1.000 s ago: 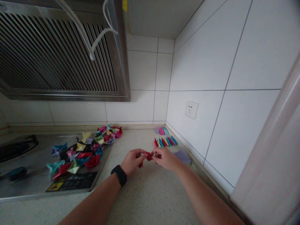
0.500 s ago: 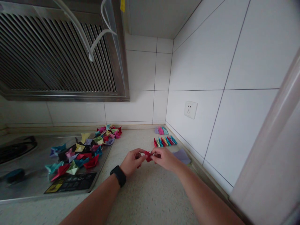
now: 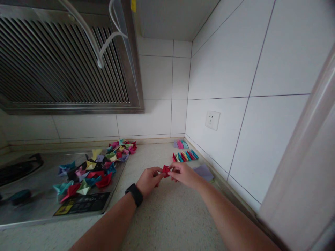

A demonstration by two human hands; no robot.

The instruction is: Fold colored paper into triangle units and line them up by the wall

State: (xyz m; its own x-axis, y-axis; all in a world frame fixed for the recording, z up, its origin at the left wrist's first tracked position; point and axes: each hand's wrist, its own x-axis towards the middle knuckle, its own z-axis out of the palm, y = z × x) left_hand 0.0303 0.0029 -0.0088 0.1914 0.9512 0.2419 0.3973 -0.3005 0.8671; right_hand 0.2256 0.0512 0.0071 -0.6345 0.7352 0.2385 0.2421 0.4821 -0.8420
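A small folded red paper piece [image 3: 166, 170] is held above the speckled counter [image 3: 167, 216], between both hands. My left hand [image 3: 149, 180], with a black watch on its wrist, pinches its left side. On the right side, the thumb and fingers of my right hand [image 3: 183, 173] are closed on the same piece. Beyond my right hand stands a row of folded coloured papers [image 3: 185, 156]. Behind that row lie flatter pink, purple and blue pieces [image 3: 180, 144]. Purple paper sheets [image 3: 204, 172] lie to the right of my right hand, partly behind it.
Many folded paper shapes [image 3: 95, 174] are heaped on the steel stove top [image 3: 39, 209] at the left, reaching the counter's back. A range hood [image 3: 65, 62] with white tubes hangs above. White tiled walls, one with a socket [image 3: 213, 120], border the counter at back and right.
The red paper has turned in my fingers and shows more of its pointed, folded shape. Both hands stay closed on it. The view has shifted slightly.
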